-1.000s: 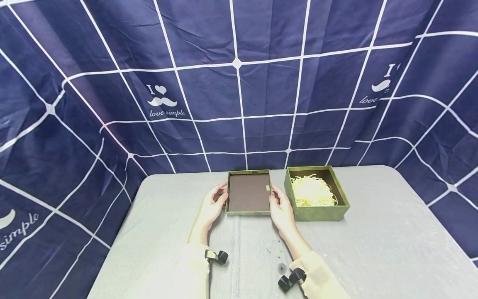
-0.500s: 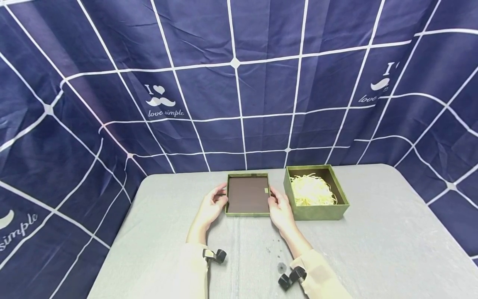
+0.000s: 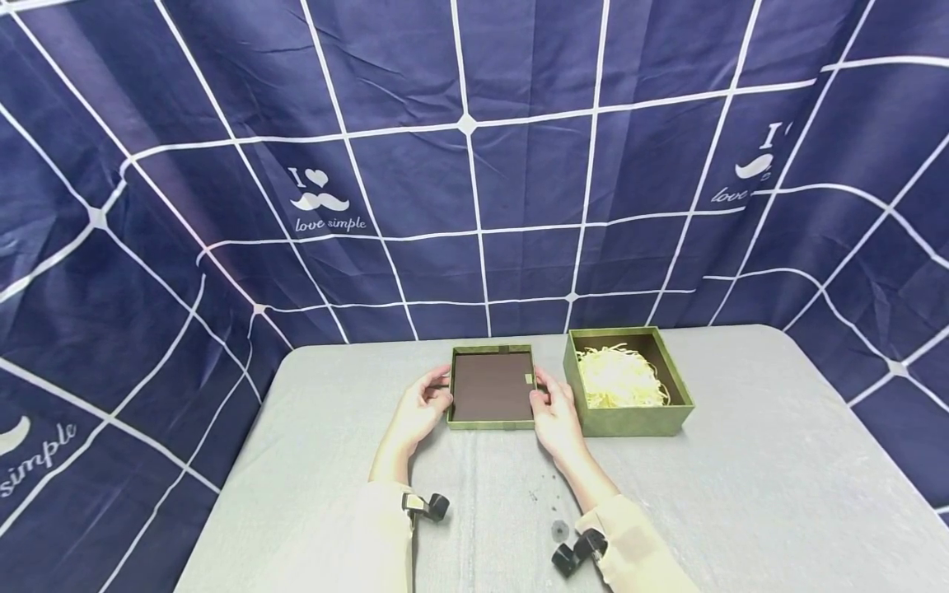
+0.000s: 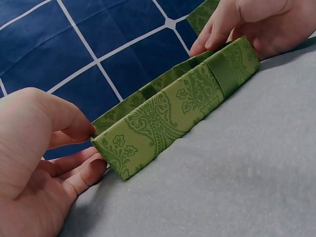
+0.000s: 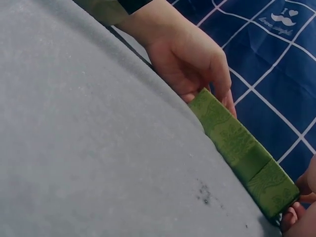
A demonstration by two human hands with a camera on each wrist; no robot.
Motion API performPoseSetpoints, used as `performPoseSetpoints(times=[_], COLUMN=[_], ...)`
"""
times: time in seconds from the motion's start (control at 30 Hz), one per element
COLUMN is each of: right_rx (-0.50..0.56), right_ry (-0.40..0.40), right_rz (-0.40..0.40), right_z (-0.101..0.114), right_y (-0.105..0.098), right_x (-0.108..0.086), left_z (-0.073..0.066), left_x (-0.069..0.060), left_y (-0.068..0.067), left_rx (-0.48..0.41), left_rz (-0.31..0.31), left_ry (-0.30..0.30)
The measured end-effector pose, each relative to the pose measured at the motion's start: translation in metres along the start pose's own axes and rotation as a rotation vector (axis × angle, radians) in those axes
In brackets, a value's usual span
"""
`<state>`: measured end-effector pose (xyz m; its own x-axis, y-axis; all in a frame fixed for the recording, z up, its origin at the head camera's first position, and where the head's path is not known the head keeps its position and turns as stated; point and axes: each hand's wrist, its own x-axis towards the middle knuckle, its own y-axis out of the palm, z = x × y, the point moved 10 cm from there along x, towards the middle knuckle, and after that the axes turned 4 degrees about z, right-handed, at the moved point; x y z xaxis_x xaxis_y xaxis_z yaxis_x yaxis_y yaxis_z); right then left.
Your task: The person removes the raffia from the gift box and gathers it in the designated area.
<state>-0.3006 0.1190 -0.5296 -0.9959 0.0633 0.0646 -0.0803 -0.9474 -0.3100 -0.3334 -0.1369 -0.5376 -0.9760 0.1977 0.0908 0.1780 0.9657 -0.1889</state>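
A shallow green patterned lid [image 3: 493,387] with a dark brown inside lies hollow side up on the grey table. My left hand [image 3: 417,413] grips its left side, thumb at the near corner in the left wrist view, where the lid's green front wall [image 4: 163,111] shows. On the opposite side my right hand [image 3: 556,418] holds the edge, thumb on the rim and fingers beyond it. The right wrist view shows the lid [image 5: 242,148] between both hands, low on the cloth.
Just right of my right hand stands a deeper green box [image 3: 633,424] holding pale shredded filler [image 3: 621,379]. A grey cloth covers the table [image 3: 319,428]. Blue curtains [image 3: 415,189] with white lines rise behind and at both sides. Small dark stains mark the cloth near my right forearm.
The lid's near edge has come slightly toward me and its far edge lies a little lower in view than a second ago. Both hands keep their hold, with barely any movement lately.
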Motion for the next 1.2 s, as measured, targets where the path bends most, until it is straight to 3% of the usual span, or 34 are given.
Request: performPoseSetpoints(times=[0.27, 0.43, 0.63, 0.73, 1.0, 1.1, 1.2], right_rx=[-0.1, -0.164, -0.348, -0.381, -0.347, -0.342, -0.362], right_ry=[-0.017, -0.009, -0.056, -0.101, -0.249, -0.272, -0.279], right_rz=[0.053, 0.141, 0.253, 0.31, 0.319, 0.319, 0.315], right_z=[0.015, 0.027, 0.054, 0.069, 0.107, 0.116, 0.122], right_y=[-0.001, 0.0, -0.002, -0.004, -0.033, -0.052, -0.077], right_x=[-0.005, -0.011, -0.023, -0.029, -0.037, -0.034, -0.028], left_z=[-0.002, -0.004, -0.007, -0.012, -0.043, -0.061, -0.082], left_x=[0.0, 0.0, -0.001, -0.001, -0.005, -0.005, -0.006], left_y=[0.0, 0.0, -0.001, -0.002, -0.01, -0.001, 0.017], left_rx=[-0.012, -0.009, 0.023, 0.032, 0.074, 0.062, 0.042], left_rz=[0.002, -0.002, -0.022, -0.03, -0.173, -0.167, -0.112], left_ry=[-0.006, -0.009, -0.019, -0.019, 0.043, 0.109, 0.19])
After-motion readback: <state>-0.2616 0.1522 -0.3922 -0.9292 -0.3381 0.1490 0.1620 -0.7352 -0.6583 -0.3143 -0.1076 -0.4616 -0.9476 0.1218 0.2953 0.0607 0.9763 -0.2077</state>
